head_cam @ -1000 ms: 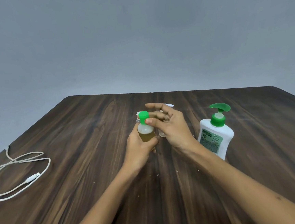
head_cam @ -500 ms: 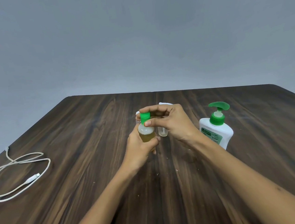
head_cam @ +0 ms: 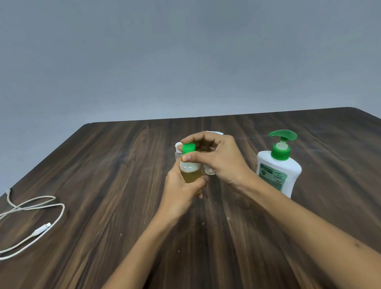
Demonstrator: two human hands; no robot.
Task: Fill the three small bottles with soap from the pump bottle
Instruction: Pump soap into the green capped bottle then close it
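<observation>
My left hand [head_cam: 182,191] grips a small clear bottle [head_cam: 190,171] partly filled with amber soap, held upright above the table's middle. My right hand [head_cam: 218,160] pinches its green cap [head_cam: 188,148] with thumb and fingers. Behind them stand two more small clear bottles, one [head_cam: 178,150] at the left, another [head_cam: 208,170] mostly hidden under my right hand. The white pump bottle [head_cam: 279,173] with a green pump head stands upright to the right of my right wrist.
A white cable [head_cam: 24,225] lies coiled near the left edge of the dark wooden table [head_cam: 122,219]. A small white object [head_cam: 216,133] peeks out behind my right hand. A plain grey wall rises behind the table.
My right hand has closed over the green cap, its fingers curling around it and turning. The bottle in my left hand has stayed in place.
</observation>
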